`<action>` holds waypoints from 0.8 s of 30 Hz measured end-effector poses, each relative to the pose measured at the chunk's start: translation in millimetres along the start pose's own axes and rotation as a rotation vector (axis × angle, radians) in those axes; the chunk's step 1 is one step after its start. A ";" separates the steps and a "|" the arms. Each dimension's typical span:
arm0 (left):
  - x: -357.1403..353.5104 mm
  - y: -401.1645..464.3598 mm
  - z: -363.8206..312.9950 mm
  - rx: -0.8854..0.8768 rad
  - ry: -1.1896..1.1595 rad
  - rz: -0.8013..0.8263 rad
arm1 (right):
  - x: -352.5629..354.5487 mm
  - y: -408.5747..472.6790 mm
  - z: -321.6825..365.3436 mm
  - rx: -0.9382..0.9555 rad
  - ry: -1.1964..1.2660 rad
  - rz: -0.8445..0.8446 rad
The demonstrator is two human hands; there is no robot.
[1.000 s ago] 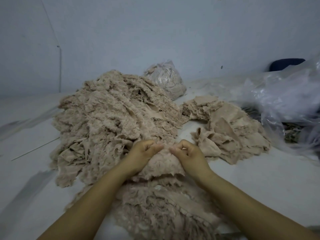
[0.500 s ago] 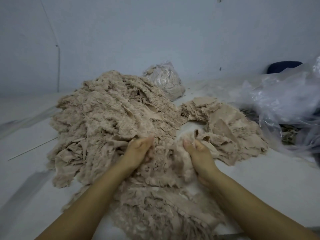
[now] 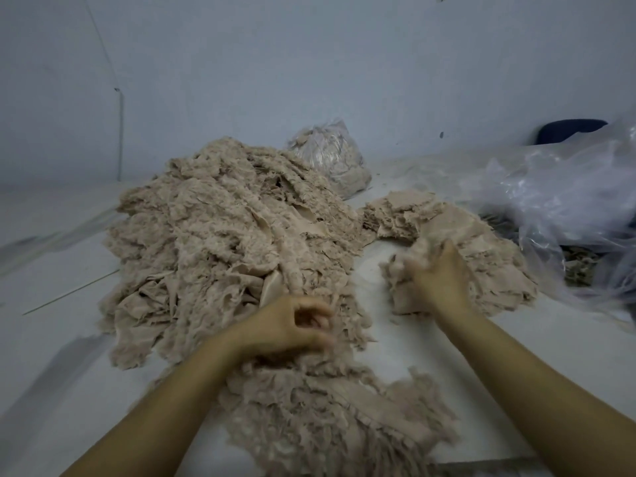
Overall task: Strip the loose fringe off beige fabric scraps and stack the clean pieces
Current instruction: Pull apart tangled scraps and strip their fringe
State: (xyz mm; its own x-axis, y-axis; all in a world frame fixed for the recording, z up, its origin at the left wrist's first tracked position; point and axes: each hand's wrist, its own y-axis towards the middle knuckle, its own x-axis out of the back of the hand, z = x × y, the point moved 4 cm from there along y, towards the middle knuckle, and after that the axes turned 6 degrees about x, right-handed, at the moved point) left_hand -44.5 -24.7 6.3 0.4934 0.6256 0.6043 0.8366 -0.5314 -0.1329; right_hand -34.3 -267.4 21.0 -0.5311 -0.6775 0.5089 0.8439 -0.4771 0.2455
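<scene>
Fringe heap (image 3: 320,421) nearest, below both hands. Left hand (image 3: 285,328) curled, fingers blurred; grasp unclear. Right hand (image 3: 442,280) grips beige scrap (image 3: 409,266) over clean stack (image 3: 481,249). Big scrap pile (image 3: 223,242) beyond left fingers.

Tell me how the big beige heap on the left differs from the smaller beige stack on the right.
The big heap is far larger and mounded high; the small stack lies low and flatter. The big heap looks shaggy with fringe; the small stack shows smoother, layered pieces. The right hand grips a scrap at the small stack, while the left hand is at the big heap's near edge. Both are beige fabric.
</scene>
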 end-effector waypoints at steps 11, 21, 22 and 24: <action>12.9 -3.6 2.9 0.054 -0.051 -0.222 | -63.5 -88.9 17.0 0.273 0.332 0.586; 12.3 1.0 -12.4 0.022 -0.330 -0.163 | -62.4 -80.6 36.0 0.099 0.644 0.634; 18.7 0.3 -13.1 0.017 -0.295 -0.236 | -60.8 -74.6 33.0 0.099 0.597 0.539; 31.5 -4.7 -10.9 -0.024 -0.142 -0.341 | -53.6 -62.5 25.5 0.121 0.442 0.379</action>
State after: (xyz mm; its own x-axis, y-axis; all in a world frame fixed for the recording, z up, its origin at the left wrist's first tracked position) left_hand -35.5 -8.8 34.5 0.2163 0.8411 0.4958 0.9538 -0.2905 0.0767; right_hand -56.6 -187.0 -0.7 -0.1507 -0.9694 0.1937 0.9698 -0.1070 0.2190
